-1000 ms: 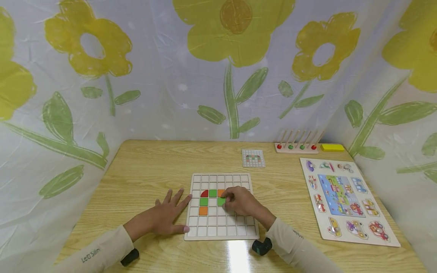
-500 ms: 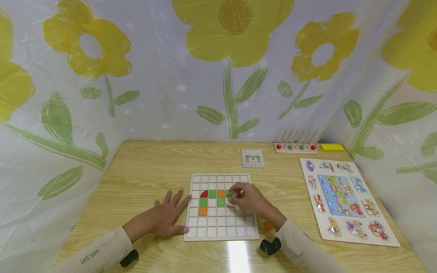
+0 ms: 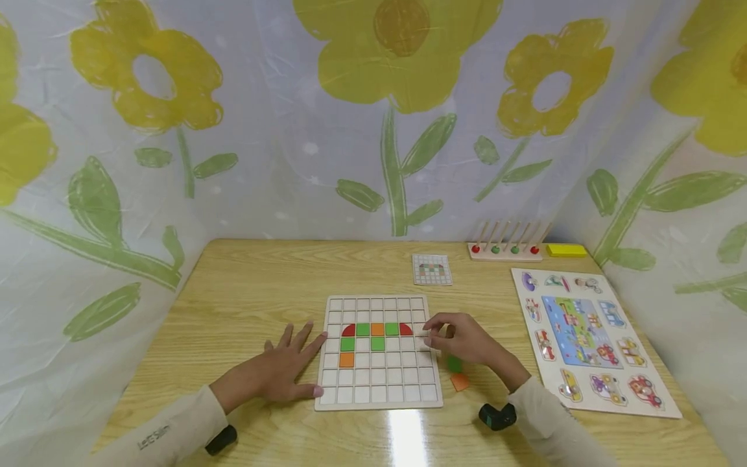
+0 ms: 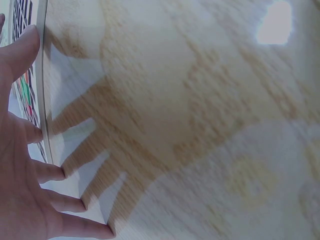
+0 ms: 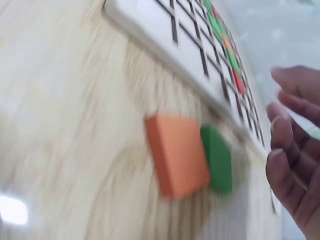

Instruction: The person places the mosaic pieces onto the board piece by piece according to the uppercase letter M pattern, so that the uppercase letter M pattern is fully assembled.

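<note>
A white wooden grid board [image 3: 379, 394] lies on the table, bearing several flat tiles. Its upper tile row runs red quarter-circle [image 3: 349, 331], green, orange [image 3: 377, 329], green [image 3: 391, 329], red quarter-circle [image 3: 405, 330]. Below sit two green squares and an orange square [image 3: 347, 360]. My left hand [image 3: 286, 366] rests with fingers spread, thumb and forefinger at the board's left edge. Over the board's right edge hovers my right hand [image 3: 461, 337], fingers loosely bent, nothing between thumb and forefinger. Beneath it lie a loose orange tile [image 5: 180, 155] and a green tile [image 5: 217, 160].
A small pattern card [image 3: 432, 270] lies behind the board. At the back right stand a bead-and-peg rack [image 3: 505, 257] and a yellow block [image 3: 567, 251]. A picture knob puzzle [image 3: 607, 389] lies to the right. A flower-printed curtain [image 3: 262, 130] surrounds the table.
My right hand has drawn back rightwards from the board's middle to its right edge, uncovering the green tile and right red quarter-circle, plus the loose tiles. My left hand stays put.
</note>
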### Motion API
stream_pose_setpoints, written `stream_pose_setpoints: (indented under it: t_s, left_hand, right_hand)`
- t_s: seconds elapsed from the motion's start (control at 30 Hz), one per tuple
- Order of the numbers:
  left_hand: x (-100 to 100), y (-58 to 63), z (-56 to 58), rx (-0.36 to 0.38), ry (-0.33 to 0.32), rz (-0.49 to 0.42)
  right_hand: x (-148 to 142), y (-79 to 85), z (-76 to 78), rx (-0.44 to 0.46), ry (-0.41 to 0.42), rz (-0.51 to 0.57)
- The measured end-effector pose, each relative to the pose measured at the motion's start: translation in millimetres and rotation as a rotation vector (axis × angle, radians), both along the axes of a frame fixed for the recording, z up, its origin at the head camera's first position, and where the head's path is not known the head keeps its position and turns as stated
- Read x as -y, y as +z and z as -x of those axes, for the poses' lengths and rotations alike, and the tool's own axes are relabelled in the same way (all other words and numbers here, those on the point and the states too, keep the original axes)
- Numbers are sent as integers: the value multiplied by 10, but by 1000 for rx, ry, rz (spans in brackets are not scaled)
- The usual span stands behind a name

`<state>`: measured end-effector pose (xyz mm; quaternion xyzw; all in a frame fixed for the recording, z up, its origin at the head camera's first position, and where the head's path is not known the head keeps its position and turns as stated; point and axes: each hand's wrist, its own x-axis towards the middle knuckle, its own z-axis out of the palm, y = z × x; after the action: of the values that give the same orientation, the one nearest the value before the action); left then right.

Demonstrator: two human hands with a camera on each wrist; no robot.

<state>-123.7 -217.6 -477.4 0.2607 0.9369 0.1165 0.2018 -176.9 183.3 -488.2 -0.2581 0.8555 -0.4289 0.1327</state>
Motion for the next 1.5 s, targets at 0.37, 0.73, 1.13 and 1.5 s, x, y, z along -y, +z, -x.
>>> stream_pose_setpoints:
  t_s: [0.37,0.73,1.13,1.5]
  left_hand:
    - [-16,11,-3,3,1,-6]
    - [-7,-3,-2,-5,-2,7]
    - [9,-14,9,6,-3,5]
    - [13,-21,12,9,-5,1]
  right_hand:
    - [-320,-96,-59,21,59,-44]
    - [-446,-84,-128,-7,102,-62]
    - [-449,-117,-136,26,114,-88]
    - [-443,-121,-131,31,104,-80]
